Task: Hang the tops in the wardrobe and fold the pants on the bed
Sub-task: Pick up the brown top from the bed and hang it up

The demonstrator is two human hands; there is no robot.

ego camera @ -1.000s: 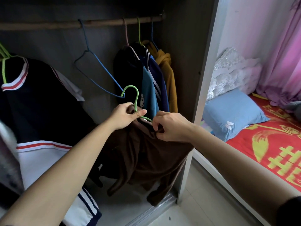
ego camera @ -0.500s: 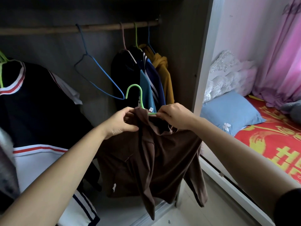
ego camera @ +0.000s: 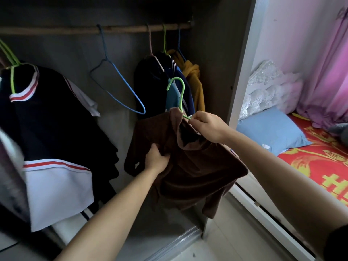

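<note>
A brown top (ego camera: 197,166) hangs in front of the open wardrobe on a green hanger (ego camera: 179,95) whose hook sticks up above the collar. My right hand (ego camera: 207,129) pinches the hanger's wire and the collar at the neck. Lower down, my left hand (ego camera: 157,160) grips a bunch of the brown fabric at the top's left side. The wooden rail (ego camera: 113,30) runs across the wardrobe above. Most of the hanger is hidden inside the top.
An empty blue hanger (ego camera: 120,87) hangs mid-rail. Dark, blue and mustard tops (ego camera: 194,81) hang at the rail's right end, a navy-and-white top (ego camera: 47,119) at the left. The wardrobe's side panel (ego camera: 243,72) stands to the right. Beyond it lie a blue pillow (ego camera: 269,132) and a red bedspread (ego camera: 320,162).
My left hand has dropped from the collar to the fabric lower on the top's left side. My right hand has stayed at the neck, and the top now bunches between both hands.
</note>
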